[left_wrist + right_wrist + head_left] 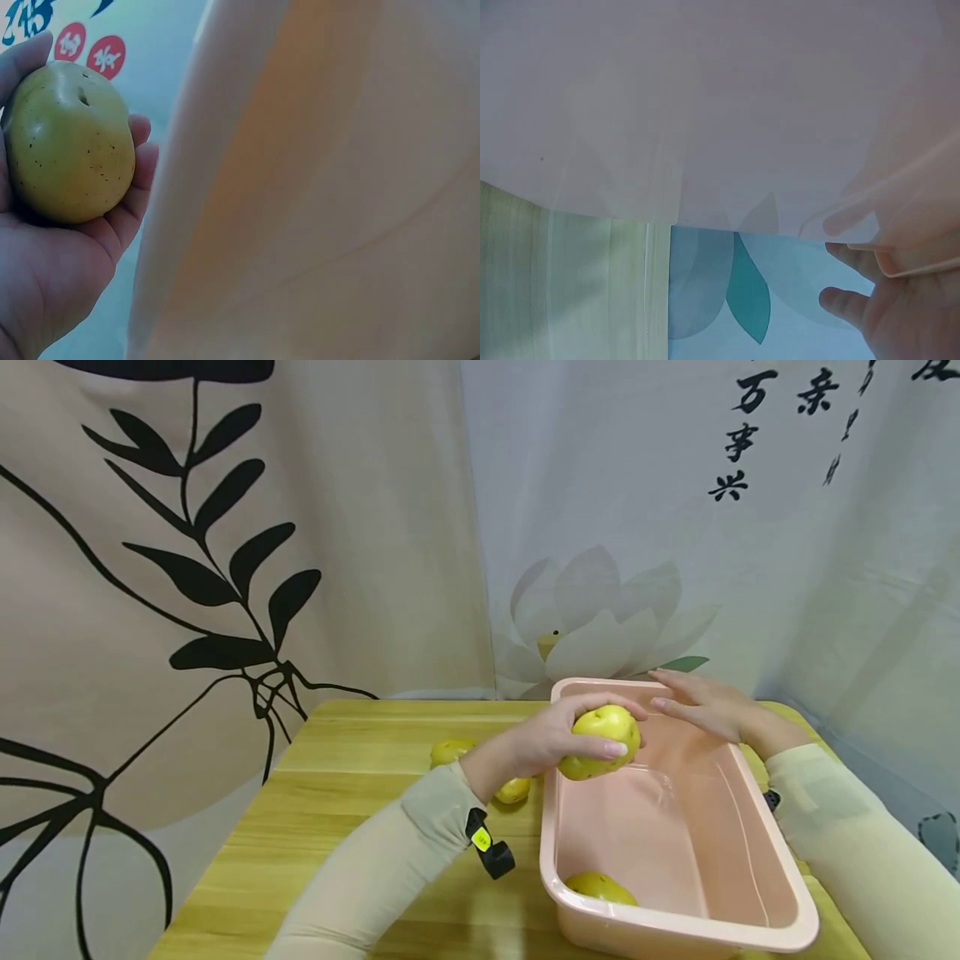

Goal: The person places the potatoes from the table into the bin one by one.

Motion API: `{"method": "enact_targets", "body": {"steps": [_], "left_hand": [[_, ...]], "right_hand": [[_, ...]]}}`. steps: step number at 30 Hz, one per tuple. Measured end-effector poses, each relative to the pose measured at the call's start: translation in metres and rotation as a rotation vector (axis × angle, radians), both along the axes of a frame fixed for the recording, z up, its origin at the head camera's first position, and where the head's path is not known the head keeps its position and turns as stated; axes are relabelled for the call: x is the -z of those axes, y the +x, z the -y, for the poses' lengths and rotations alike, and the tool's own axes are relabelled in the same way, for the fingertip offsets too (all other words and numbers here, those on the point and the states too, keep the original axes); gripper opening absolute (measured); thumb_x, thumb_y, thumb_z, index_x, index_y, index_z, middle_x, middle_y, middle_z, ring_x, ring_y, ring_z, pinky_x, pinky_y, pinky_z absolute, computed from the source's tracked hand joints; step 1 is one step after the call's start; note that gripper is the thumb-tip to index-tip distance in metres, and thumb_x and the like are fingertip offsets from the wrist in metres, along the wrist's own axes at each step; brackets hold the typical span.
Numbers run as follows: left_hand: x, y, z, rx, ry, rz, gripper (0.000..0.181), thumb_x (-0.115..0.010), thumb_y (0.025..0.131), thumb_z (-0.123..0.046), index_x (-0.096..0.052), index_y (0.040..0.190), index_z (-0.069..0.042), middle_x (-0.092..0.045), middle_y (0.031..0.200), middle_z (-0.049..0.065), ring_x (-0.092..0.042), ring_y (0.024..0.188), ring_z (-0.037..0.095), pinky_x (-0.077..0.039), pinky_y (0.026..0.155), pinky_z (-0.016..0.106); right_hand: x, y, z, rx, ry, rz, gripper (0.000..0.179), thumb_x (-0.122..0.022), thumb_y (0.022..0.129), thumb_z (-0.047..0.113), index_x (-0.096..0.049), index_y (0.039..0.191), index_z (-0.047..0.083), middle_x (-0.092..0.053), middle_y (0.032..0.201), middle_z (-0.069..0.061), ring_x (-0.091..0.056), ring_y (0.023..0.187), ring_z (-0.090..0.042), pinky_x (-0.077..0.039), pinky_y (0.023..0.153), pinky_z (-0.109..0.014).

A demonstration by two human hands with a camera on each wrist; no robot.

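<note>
My left hand [553,735] grips a yellow potato [609,732] over the left rim of a pink plastic basin [776,937]. In the left wrist view the potato [71,142] shows dark specks and a dimple, with fingers curled around it. A second potato [600,887] lies inside the basin at its near left corner. At the basin's far right corner, my right hand [712,710] rests on the rim with its fingers extended. The right wrist view shows part of that hand [911,322] by the basin's edge.
Left of the basin, two more potatoes, a farther one [450,752] and a nearer one [513,791], lie on the wooden table [300,860], partly behind my left wrist. A printed curtain [390,527] hangs behind the table.
</note>
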State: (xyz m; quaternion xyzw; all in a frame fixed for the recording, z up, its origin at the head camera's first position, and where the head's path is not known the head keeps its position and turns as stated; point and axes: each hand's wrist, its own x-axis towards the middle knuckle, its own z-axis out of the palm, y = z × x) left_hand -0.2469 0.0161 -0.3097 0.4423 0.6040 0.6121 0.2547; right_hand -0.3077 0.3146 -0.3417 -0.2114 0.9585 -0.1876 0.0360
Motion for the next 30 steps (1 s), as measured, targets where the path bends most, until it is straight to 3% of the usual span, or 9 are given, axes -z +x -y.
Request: {"method": "enact_targets", "body": {"steps": [4, 13, 16, 23, 30], "left_hand": [[0.000, 0.000, -0.005, 0.023, -0.034, 0.001, 0.046, -0.059, 0.089, -0.004, -0.049, 0.133, 0.002, -0.063, 0.106, 0.006, -0.060, 0.089, 0.014, -0.052, 0.081, 0.028], [0.005, -0.001, -0.014, -0.026, -0.153, 0.018, 0.043, -0.064, 0.088, -0.004, -0.055, 0.130, -0.008, -0.063, 0.104, 0.001, -0.061, 0.085, 0.011, -0.053, 0.079, 0.027], [0.007, -0.002, -0.016, -0.015, -0.178, 0.007, 0.042, -0.065, 0.088, -0.005, -0.056, 0.129, -0.010, -0.064, 0.105, 0.000, -0.061, 0.084, 0.011, -0.053, 0.077, 0.025], [0.009, -0.003, -0.021, 0.050, -0.249, -0.101, 0.046, -0.071, 0.086, -0.009, -0.056, 0.130, -0.011, -0.065, 0.113, -0.005, -0.062, 0.091, 0.011, -0.054, 0.080, 0.027], [0.011, -0.003, -0.027, 0.107, -0.306, -0.228, 0.058, -0.080, 0.077, -0.005, -0.057, 0.130, -0.009, -0.063, 0.115, -0.009, -0.061, 0.096, 0.008, -0.053, 0.080, 0.025]], "right_hand": [[0.001, 0.000, 0.000, 0.004, -0.001, 0.004, 0.073, -0.041, 0.097, 0.058, -0.025, 0.153, 0.015, -0.025, 0.155, -0.019, -0.023, 0.138, -0.046, -0.020, 0.103, -0.069], [0.002, -0.001, -0.001, -0.001, -0.008, -0.006, 0.072, -0.041, 0.097, 0.059, -0.026, 0.153, 0.016, -0.025, 0.155, -0.018, -0.023, 0.138, -0.046, -0.020, 0.104, -0.068], [0.002, 0.000, -0.001, 0.001, -0.011, -0.002, 0.073, -0.041, 0.096, 0.059, -0.025, 0.153, 0.017, -0.025, 0.155, -0.018, -0.022, 0.139, -0.045, -0.020, 0.104, -0.068], [0.003, -0.001, -0.001, 0.004, -0.017, 0.001, 0.072, -0.041, 0.096, 0.058, -0.025, 0.153, 0.018, -0.024, 0.155, -0.018, -0.021, 0.139, -0.046, -0.020, 0.103, -0.069], [0.003, -0.001, -0.002, 0.000, -0.023, -0.016, 0.070, -0.044, 0.097, 0.056, -0.027, 0.153, 0.016, -0.026, 0.155, -0.017, -0.023, 0.139, -0.044, -0.021, 0.104, -0.067]]}}
